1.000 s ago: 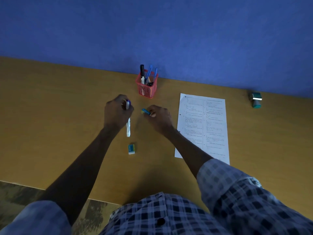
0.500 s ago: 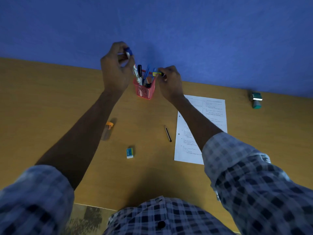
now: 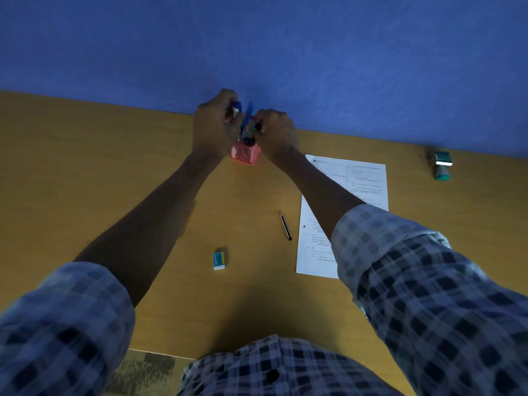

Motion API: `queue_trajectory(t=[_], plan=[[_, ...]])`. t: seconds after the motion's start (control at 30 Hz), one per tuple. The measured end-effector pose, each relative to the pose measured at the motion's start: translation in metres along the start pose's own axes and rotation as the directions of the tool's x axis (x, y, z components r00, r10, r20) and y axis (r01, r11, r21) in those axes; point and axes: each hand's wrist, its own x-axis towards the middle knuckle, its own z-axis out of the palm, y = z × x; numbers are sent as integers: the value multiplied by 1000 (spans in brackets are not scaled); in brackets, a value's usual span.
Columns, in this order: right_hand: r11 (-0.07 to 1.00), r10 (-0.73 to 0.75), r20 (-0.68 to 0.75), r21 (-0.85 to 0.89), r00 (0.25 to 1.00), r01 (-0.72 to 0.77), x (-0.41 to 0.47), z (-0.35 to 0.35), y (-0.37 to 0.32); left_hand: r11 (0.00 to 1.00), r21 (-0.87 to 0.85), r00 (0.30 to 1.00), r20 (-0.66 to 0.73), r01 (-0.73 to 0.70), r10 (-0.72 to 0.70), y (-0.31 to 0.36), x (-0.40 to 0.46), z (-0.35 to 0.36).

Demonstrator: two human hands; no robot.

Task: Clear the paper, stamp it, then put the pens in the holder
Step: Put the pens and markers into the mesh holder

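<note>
A red mesh pen holder (image 3: 245, 155) stands by the blue wall with several pens in it. My left hand (image 3: 213, 130) is at its left rim, closed on a white pen with a blue cap (image 3: 236, 109). On the holder's right, my right hand (image 3: 275, 134) has its fingers closed around a small blue and yellow pen or marker (image 3: 251, 127) above the opening. A printed paper (image 3: 343, 212) lies to the right, partly under my right forearm. One black pen (image 3: 285, 226) lies on the table left of the paper. The green stamp (image 3: 441, 165) sits far right.
A small blue and white eraser (image 3: 219, 260) lies on the wooden table (image 3: 85, 172) in front of the holder. The blue wall rises directly behind the holder. The table's near edge runs close to my checked shirt.
Both hands lifted from the table middle to the holder with their pens and have lowered toward its opening. The black pen and eraser have stayed put.
</note>
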Motion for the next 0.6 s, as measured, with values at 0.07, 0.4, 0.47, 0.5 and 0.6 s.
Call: queue_trajectory(t=[0.07, 0.4, 0.47, 0.5, 0.6], plan=[[998, -35, 26, -59, 999, 36, 2, 5, 1, 1000, 18, 1000, 23, 10, -11, -2, 1, 3], [989, -104, -82, -117, 991, 94, 0, 10, 7, 988, 141, 995, 62, 68, -77, -10, -14, 6], [989, -90, -82, -124, 993, 80, 0, 10, 6, 984, 160, 996, 49, 71, -80, -9, -16, 4], [989, -85, -76, -131, 994, 74, -1, 9, 6, 982, 171, 996, 44, 75, -83, -8, -16, 4], [979, -101, -80, -184, 992, 85, -2, 6, 8, 984, 159, 996, 16, 82, -86, -8, -20, 0]])
